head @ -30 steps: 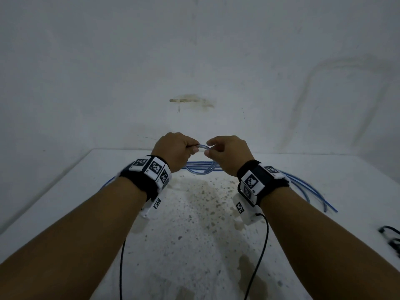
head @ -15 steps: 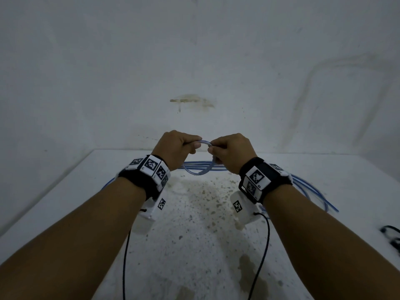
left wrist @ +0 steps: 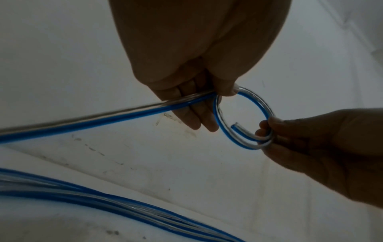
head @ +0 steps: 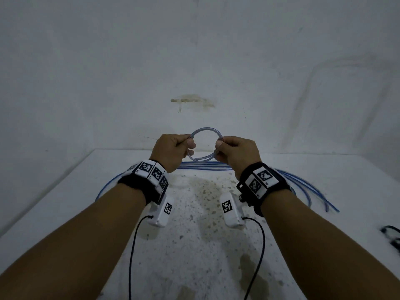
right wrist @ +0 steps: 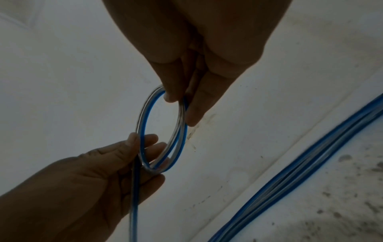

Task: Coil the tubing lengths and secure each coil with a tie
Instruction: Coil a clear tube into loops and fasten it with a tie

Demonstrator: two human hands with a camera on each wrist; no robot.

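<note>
A clear tube with a blue stripe is bent into a small coil [head: 205, 129], held up above the far edge of the table. My left hand [head: 188, 146] pinches the coil's left side, and the tube's long tail [left wrist: 82, 121] runs away from that hand. My right hand [head: 219, 145] pinches the right side, where two turns overlap. The tube's cut end [left wrist: 235, 126] pokes out inside the coil [left wrist: 257, 101], next to the right hand [left wrist: 311, 147]. In the right wrist view the coil [right wrist: 145, 111] spans from the right hand [right wrist: 178, 98] down to the left hand [right wrist: 145, 147].
Several loose lengths of blue-striped tubing [head: 303, 182] lie along the back and right of the stained white table [head: 194, 245]. A black item [head: 391, 232], partly cut off, sits at the table's right edge. A bare wall stands close behind.
Both hands have risen and moved apart. The short arc of tube between them has widened into a full round coil.
</note>
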